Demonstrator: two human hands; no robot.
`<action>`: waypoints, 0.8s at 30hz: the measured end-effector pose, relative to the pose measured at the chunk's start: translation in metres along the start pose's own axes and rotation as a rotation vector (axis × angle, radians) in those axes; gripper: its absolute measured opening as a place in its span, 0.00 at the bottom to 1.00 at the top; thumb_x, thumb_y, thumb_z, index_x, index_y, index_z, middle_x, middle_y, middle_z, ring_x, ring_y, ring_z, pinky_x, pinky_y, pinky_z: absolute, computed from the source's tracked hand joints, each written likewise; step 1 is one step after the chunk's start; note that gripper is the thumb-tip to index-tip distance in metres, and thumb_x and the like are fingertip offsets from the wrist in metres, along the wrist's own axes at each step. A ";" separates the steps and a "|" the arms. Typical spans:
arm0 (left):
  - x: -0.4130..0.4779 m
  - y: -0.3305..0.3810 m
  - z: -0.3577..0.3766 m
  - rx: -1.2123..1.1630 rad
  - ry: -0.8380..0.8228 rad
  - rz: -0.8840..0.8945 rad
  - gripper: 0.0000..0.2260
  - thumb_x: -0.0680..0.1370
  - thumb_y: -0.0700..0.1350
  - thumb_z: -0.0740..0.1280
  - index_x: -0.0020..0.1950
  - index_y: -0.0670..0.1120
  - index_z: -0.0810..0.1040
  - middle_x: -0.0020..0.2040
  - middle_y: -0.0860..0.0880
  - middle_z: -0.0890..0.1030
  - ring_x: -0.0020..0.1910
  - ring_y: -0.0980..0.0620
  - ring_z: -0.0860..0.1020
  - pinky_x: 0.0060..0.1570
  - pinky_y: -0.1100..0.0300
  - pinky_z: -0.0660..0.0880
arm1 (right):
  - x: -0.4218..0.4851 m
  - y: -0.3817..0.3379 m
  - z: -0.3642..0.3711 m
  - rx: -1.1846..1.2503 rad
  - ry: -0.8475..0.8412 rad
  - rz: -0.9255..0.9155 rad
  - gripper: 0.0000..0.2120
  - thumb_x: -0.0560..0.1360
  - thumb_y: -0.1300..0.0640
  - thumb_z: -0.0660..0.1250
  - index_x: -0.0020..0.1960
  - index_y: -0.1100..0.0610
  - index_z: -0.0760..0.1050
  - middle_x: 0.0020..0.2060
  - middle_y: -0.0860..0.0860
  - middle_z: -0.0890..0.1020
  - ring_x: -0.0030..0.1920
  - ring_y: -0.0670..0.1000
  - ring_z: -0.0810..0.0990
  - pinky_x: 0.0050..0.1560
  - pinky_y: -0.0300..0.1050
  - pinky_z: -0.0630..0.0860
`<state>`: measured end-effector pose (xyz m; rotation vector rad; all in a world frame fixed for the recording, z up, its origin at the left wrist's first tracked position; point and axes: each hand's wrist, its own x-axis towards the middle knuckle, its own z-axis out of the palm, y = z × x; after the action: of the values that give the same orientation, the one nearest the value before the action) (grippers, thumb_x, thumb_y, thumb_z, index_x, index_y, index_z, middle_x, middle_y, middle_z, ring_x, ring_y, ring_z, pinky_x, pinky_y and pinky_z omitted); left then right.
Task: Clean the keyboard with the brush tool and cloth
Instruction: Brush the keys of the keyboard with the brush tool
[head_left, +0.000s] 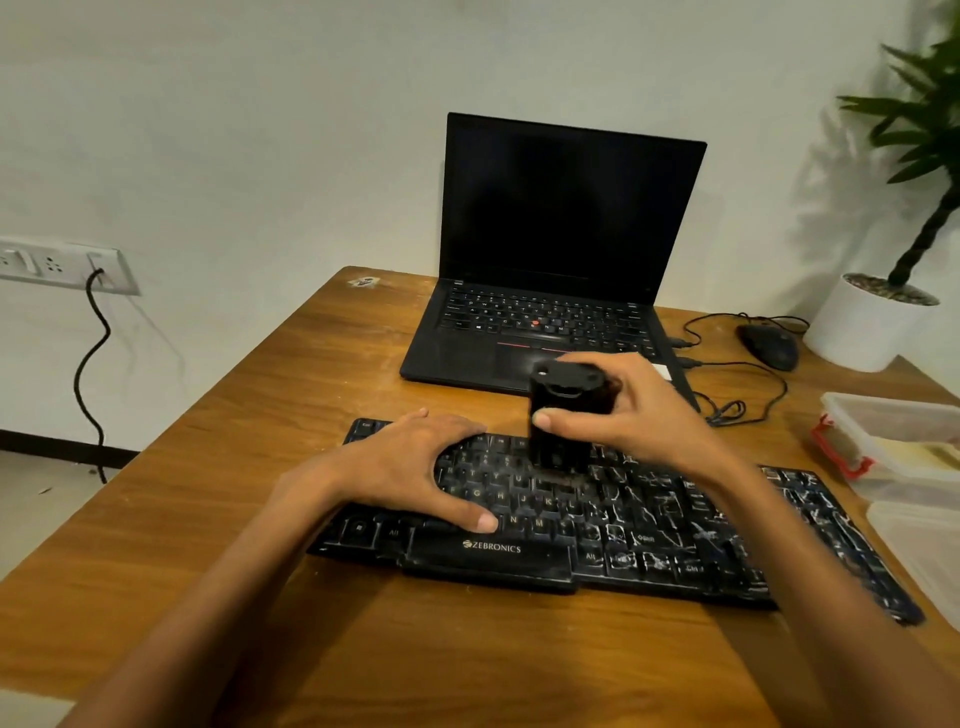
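Bare wooden table (467, 665) lies nearest. Left hand (415, 467) rests on the keyboard's (597, 525) left end, fingers spread — spacebar reads "ZEBRONICS". Right hand (639, 415) clamps the black brush tool (563, 421) upright on mid keys — right-side keys streaked white, near plastic containers (898, 441).

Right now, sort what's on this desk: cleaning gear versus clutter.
In use: keyboard, brush tool, right hand, left hand.
Lying about: laptop, mouse, potted plant, plastic containers.

keyboard (597, 519) | front edge: "ZEBRONICS" | keys: "Alt"
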<state>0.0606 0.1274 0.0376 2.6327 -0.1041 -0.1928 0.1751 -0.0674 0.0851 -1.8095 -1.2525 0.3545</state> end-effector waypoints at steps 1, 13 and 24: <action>0.000 0.001 0.000 -0.002 0.001 -0.003 0.46 0.59 0.72 0.62 0.72 0.53 0.58 0.69 0.58 0.66 0.65 0.62 0.64 0.71 0.57 0.43 | 0.001 -0.001 0.009 0.005 -0.015 -0.028 0.14 0.66 0.51 0.74 0.49 0.51 0.77 0.43 0.49 0.82 0.46 0.44 0.80 0.47 0.37 0.78; -0.022 0.045 0.031 0.204 -0.043 0.023 0.36 0.75 0.66 0.54 0.75 0.52 0.40 0.72 0.62 0.40 0.66 0.67 0.37 0.66 0.65 0.33 | -0.025 0.016 0.008 0.060 0.119 -0.030 0.21 0.63 0.44 0.71 0.53 0.51 0.77 0.47 0.49 0.83 0.50 0.45 0.80 0.48 0.39 0.78; -0.033 0.042 0.042 0.242 -0.012 -0.005 0.36 0.72 0.69 0.49 0.71 0.56 0.34 0.72 0.60 0.34 0.70 0.64 0.33 0.67 0.65 0.32 | -0.024 0.008 0.015 0.021 0.057 -0.041 0.16 0.65 0.46 0.72 0.51 0.49 0.77 0.44 0.47 0.82 0.47 0.46 0.80 0.45 0.42 0.79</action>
<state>0.0194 0.0747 0.0250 2.8733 -0.1327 -0.2095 0.1596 -0.0811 0.0649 -1.7616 -1.2400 0.2903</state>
